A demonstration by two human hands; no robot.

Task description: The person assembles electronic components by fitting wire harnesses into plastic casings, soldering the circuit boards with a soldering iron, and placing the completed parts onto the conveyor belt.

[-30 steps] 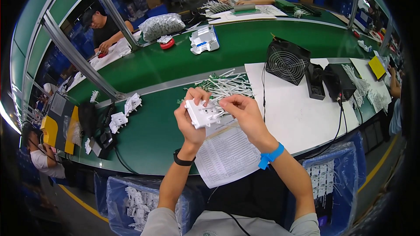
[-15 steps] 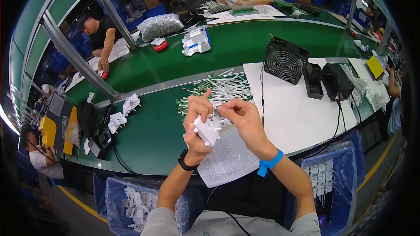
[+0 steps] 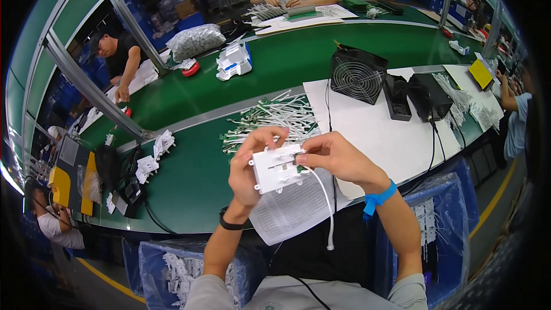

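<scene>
My left hand (image 3: 245, 173) is closed on the left edge of a white plastic housing (image 3: 270, 173), its slotted face turned up. At the housing's right side, my right hand (image 3: 336, 158) pinches a small green circuit board (image 3: 301, 163), partly hidden by the fingers. A white cable (image 3: 330, 206) runs from there and hangs down to a small plug end. Beyond my hands lies a heap of white cables with green boards (image 3: 281, 116). Under the housing, a printed paper sheet (image 3: 281, 218) covers the bench edge.
Blue lined bins stand below the bench: left with white housings (image 3: 178, 275), right with white cabled parts (image 3: 426, 224). A black fan (image 3: 359, 74) rests on white board to the right. White housings (image 3: 147, 167) lie left. Co-workers sit beyond the green conveyor (image 3: 287, 43).
The housing has turned so its slotted face shows and lies flatter. The white cable now hangs in sight from my right fingers. The whole view has shifted slightly.
</scene>
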